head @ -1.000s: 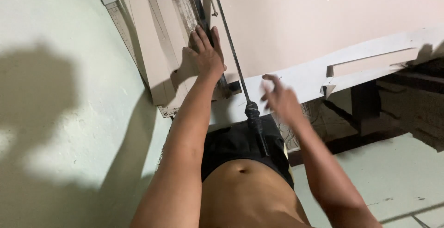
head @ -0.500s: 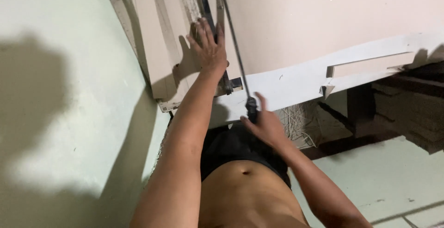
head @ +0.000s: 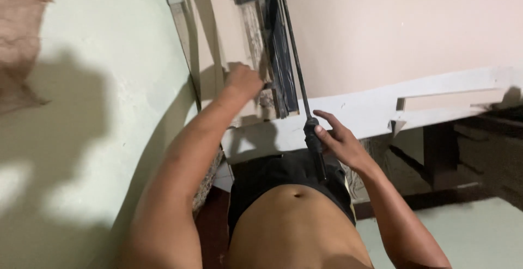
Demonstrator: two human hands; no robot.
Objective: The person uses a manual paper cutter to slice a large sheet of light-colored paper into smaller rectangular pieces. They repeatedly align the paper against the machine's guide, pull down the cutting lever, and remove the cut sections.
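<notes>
A paper cutter (head: 218, 40) lies on a white table (head: 370, 108), with a large beige sheet (head: 392, 29) to its right. My left hand (head: 244, 81) rests on the cutter's near end beside the blade, its fingers curled on a cardboard strip (head: 242, 34). The long lever arm (head: 291, 40) slants down to a black handle (head: 316, 146). My right hand (head: 339, 138) grips that handle just off the table's front edge, with its fingers loosely wrapped.
A pale green surface (head: 109, 111) fills the left side, with a piece of brown sacking (head: 22, 34) at the top left. Dark table legs (head: 436, 149) and shredded paper strips (head: 354, 179) sit under the table on the right.
My right hand has closed on the handle and the lever has come down flatter. My left hand has gone from a flat palm to curled fingers. The view has shifted right.
</notes>
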